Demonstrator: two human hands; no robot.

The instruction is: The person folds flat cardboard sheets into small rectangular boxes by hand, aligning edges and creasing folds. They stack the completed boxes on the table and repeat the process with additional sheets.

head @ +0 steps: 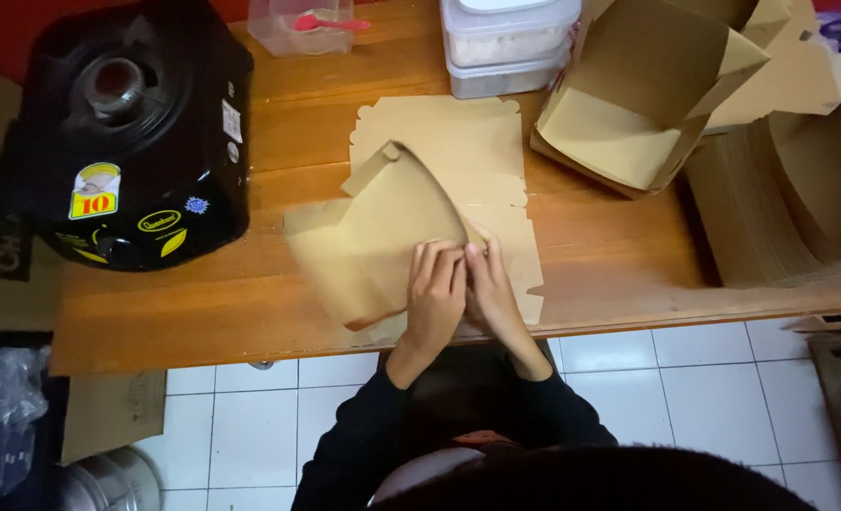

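Your left hand [435,293] and right hand [493,289] sit side by side, touching, both pinching the same folded edge of a brown cardboard box blank [383,241]; fingers curled down onto the board, thumbs hidden beneath, so both hands are grasping it rather than resting flat. The blank is half folded: one panel lifts up and tilts away from you toward the left, a small tab showing at its top corner, the lower part overhanging the near edge of the wooden table [610,255]. Under it lies a second flat blank [468,142], spread open on the tabletop with notched edges facing the far side. Your sleeves are dark, forearms coming in from the near edge. Far left on the table, a black round-topped appliance [132,132] with stickers on its front. At the far edge, a clear plastic container [302,33] holding a pink spoon [331,23], and beside it two stacked lidded plastic tubs [506,47]. To the right, an already folded open cardboard box [629,123], tilted, lid flaps up, and past it a tall stack of flat blanks [770,208]. White tiled floor [704,397] below the table.
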